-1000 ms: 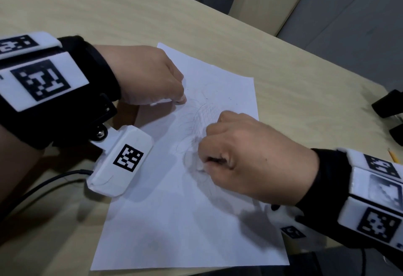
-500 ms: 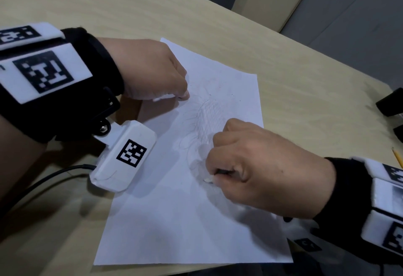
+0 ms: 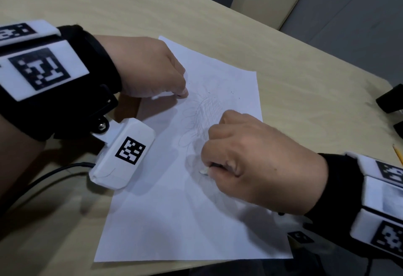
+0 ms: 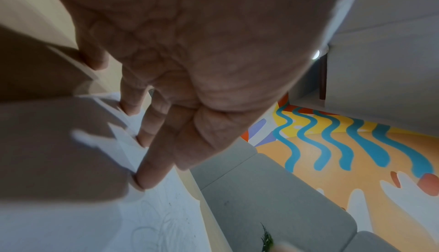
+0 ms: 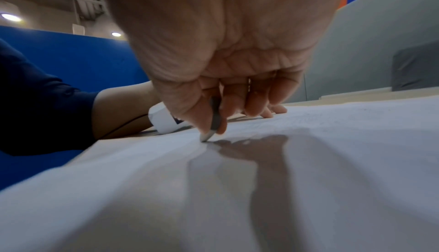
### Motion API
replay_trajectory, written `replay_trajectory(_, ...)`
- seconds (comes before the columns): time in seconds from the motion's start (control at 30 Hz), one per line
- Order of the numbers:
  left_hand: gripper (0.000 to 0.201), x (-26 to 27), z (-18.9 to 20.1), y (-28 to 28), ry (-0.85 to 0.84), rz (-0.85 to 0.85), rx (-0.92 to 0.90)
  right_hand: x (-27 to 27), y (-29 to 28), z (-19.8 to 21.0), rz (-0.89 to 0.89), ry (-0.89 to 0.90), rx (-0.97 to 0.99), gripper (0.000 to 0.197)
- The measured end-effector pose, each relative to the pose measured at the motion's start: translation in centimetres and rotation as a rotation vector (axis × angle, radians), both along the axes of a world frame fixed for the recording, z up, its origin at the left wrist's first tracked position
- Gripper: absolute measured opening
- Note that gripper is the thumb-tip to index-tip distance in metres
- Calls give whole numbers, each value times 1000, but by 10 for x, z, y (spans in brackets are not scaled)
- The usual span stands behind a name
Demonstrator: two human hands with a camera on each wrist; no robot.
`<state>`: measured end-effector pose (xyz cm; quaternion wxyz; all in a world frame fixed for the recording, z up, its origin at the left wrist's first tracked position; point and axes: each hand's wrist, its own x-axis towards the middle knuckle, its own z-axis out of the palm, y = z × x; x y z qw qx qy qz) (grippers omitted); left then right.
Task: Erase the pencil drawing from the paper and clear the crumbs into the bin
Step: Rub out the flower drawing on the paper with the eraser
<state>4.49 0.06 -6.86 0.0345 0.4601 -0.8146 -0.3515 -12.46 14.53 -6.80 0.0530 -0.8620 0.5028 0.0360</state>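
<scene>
An eraser (image 3: pixel 204 171) is pinched by the right hand (image 3: pixel 259 164) against the paper's (image 3: pixel 174 221) pencil drawing (image 3: pixel 200 118), while the sheet's 10 o'clock edge is pressed by the left hand's (image 3: pixel 150 68) straight fingertips (image 4: pixel 142 179).

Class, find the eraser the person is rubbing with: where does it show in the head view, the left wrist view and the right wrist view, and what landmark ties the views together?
Head: the eraser peeks out as a pale tip under the right hand, at the centre.
Left wrist: not in it.
Right wrist: the eraser is pinched by the fingertips, left of centre, its tip on the sheet.
Shared landmark: the white paper, which all three views show.
</scene>
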Motion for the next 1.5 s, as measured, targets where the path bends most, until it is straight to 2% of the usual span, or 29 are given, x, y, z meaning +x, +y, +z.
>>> replay_trajectory(0.1,43,1,0,0,1,-8,3,1,4,1,7,-4,30,14)
replay_trajectory(0.23,47,-1,1,1,4,-3,-2,4,-8,-3,-69,2,-52,11)
replay_trajectory(0.4,45,1,0,-1,0,-7,3,3,3,0,-2,-18,38,12)
replay_trajectory(0.53,50,-1,0,0,1,-8,-6,5,-5,-1,-50,15,-34,10)
replay_trajectory(0.67,45,0,1,1,-4,-13,-4,-1,7,1,10,14,56,15)
replay_trajectory(1.03,49,-1,1,2,0,-8,-7,-11,2,5,-104,57,16,10)
replay_trajectory(1.17,48,0,0,0,1,-6,1,-7,6,4,-72,9,83,9)
replay_trajectory(1.3,51,-1,0,0,-4,-7,-2,-12,0,6,-122,26,44,8)
replay_trajectory(1.43,45,0,0,0,0,-13,13,-9,4,4,-83,-12,118,8)
replay_trajectory(1.5,46,0,1,1,6,-8,9,-11,-3,3,-124,8,66,9)
